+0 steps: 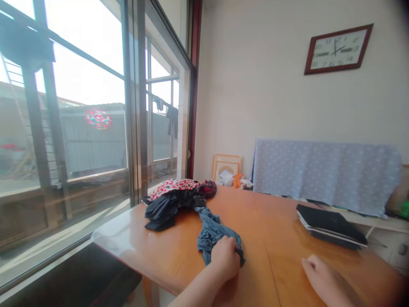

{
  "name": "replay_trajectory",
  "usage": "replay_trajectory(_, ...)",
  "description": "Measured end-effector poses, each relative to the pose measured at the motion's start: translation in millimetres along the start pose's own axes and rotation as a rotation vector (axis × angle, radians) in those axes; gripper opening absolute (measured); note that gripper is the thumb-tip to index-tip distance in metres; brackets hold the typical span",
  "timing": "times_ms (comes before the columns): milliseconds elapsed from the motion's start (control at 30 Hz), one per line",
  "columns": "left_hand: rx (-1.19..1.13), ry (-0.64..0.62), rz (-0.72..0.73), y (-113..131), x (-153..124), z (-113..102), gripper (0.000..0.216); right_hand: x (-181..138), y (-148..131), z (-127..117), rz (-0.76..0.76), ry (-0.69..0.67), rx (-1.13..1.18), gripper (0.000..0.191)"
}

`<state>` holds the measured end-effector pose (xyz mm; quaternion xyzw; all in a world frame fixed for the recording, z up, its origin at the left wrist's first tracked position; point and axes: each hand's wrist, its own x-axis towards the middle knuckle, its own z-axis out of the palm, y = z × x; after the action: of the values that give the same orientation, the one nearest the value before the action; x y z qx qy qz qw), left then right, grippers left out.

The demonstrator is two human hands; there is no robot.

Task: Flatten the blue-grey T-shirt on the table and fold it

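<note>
Fingers [234,250] of my left hand [225,258] curled, pinching near end of blue-grey garment [212,230]. Garment lies stretched across wooden table [275,230], far end touching clothes pile [174,198] near window. I see right hand [322,279] flat on table, empty, fingers loosely together, well apart from garment. Black folder [329,226] beyond it.

Glossy, smooth wooden table [271,230]; soft, crumpled blue-grey cloth [212,232]; matt black book cover [329,224]; clear window glass [79,85].

Probably a home: wooden table [271,221], wall clock [338,49], clothes [174,198] heaped beside a window [96,106].
</note>
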<state>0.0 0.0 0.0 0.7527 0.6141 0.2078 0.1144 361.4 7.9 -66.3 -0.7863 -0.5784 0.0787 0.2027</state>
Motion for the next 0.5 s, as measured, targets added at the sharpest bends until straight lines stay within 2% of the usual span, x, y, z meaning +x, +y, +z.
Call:
replay_trajectory(167,-0.114,-0.108,0.117,33.1,-8.6,13.3,0.029,-3.9,-5.9,-6.3,0.035,0.001,-0.01,0.044)
replay_trajectory(300,-0.181,-0.211,0.285,55.5,-14.7,31.2,0.032,-9.1,-12.4,-10.7,0.026,0.022,0.0,0.04)
replay_trajectory(433,-0.249,-0.206,0.369,71.7,-18.5,52.0,0.031,-10.6,-14.9,-11.7,0.006,0.043,0.007,0.039)
replay_trajectory(500,-0.281,-0.224,0.387,75.2,-18.3,55.4,0.027,-10.2,-14.7,-11.5,-0.001,0.043,0.007,0.039)
